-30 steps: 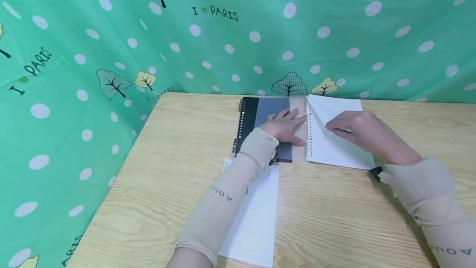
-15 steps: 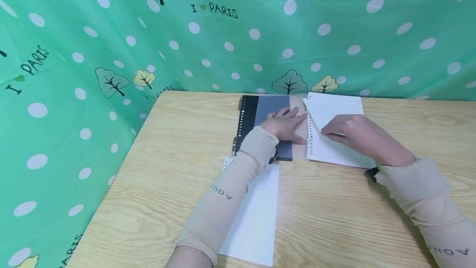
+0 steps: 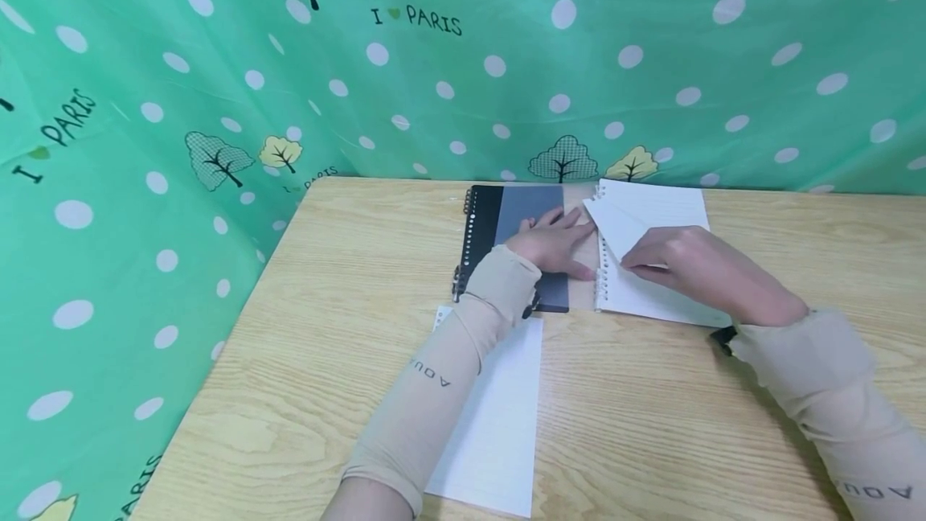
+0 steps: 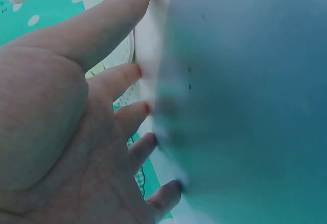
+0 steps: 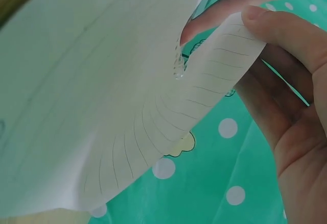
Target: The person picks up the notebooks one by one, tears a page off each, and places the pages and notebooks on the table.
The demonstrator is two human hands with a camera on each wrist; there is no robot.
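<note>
A loose-leaf notebook lies spread at the back of the table. Its black and grey-blue cover side (image 3: 533,201) is on the left, and a stack of white punched pages (image 3: 644,296) is on the right. Fingers spread, my left hand (image 3: 547,251) rests on the cover side and the clear plastic beside the spine; in the left wrist view the fingertips touch the grey-blue surface (image 4: 245,112). My right hand (image 3: 690,264) pinches the edge of a lined sheet (image 5: 168,112) between thumb and fingers. The sheet's upper corner is lifted and folded across the ring spine.
A loose white sheet (image 3: 495,432) lies in front of the notebook, partly under the left forearm. Metal rings (image 3: 459,284) sit along the cover's left edge. A green dotted curtain (image 3: 434,103) hangs behind the wooden table (image 3: 289,360).
My right hand has shifted slightly left and down with the pinched sheet. The sheet's upper corner has swung left past the spine. My left hand has stayed in place.
</note>
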